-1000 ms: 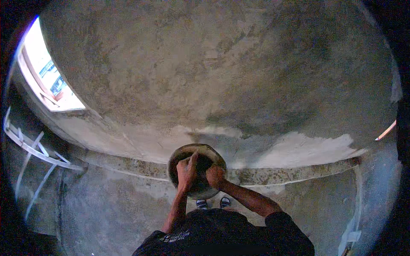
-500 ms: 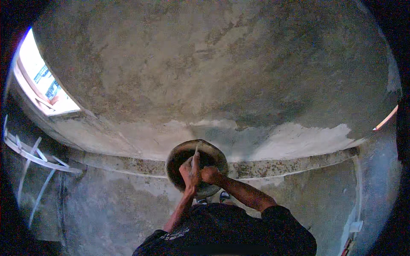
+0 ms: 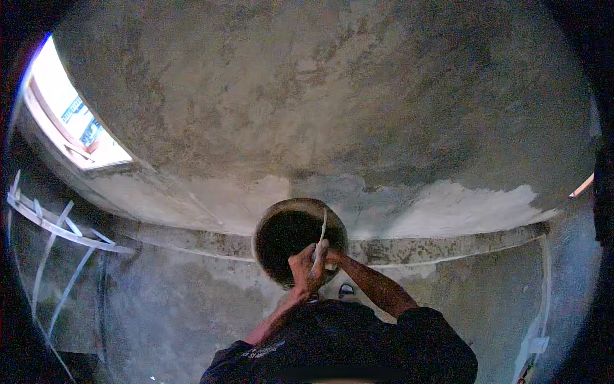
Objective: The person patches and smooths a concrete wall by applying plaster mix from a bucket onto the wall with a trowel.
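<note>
A round, dark-mouthed bucket (image 3: 278, 224) with a dull rim is held low in front of my body. My left hand (image 3: 309, 269) is closed at its right side, around a thin, pale tool (image 3: 324, 223) that points upward along the inside of the rim. My right hand (image 3: 334, 257) is just behind and right of my left, largely covered by it; its fingers look curled, but what they hold is hidden. A sandalled foot (image 3: 346, 290) shows below the bucket.
A curved, rough plastered wall (image 3: 320, 96) rises ahead, with paler patches above a mottled ledge (image 3: 448, 246). A bright opening (image 3: 64, 102) is at upper left. A pale curved frame with struts (image 3: 45, 221) stands at left, and a white pipe-like piece (image 3: 538, 345) lies lower right.
The bucket sits slightly higher. My hands have moved rightward to its right side, exposing more of the dark inside, and the pale tool now stands out at the rim.
</note>
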A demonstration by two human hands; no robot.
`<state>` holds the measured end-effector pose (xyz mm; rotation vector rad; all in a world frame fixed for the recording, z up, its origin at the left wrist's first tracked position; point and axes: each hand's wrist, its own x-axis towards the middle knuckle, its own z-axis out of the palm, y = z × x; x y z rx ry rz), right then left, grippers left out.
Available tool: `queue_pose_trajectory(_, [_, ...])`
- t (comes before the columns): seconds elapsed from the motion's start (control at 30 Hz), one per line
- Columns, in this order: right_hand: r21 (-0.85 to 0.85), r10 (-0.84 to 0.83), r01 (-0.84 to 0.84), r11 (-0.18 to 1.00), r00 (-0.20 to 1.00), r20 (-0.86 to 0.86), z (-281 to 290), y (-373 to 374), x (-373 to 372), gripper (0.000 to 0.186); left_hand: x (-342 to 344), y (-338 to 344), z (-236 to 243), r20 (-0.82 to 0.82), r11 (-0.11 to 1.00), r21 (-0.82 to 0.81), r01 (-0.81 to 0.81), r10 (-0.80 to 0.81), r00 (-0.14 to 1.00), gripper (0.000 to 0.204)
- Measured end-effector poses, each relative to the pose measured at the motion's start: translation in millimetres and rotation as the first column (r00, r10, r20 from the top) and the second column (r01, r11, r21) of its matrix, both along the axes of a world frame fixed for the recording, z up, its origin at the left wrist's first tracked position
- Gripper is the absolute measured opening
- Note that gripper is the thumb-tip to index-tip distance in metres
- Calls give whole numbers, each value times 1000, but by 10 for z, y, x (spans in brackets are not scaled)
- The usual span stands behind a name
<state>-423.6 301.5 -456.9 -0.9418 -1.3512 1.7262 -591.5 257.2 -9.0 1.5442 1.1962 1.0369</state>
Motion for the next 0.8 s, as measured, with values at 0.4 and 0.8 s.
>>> queue_pose_trajectory(0.4, [-78,-110,178,981,840,531,3219,-460,-45,47,-29,435,22,96,973,-113,-202,213,972,46])
queue_pose_trajectory(0.8, [406,-326,-72,911,477,816,3817,-850,1253,34,295,490,-97,264,948,-182,-260,302,916,52])
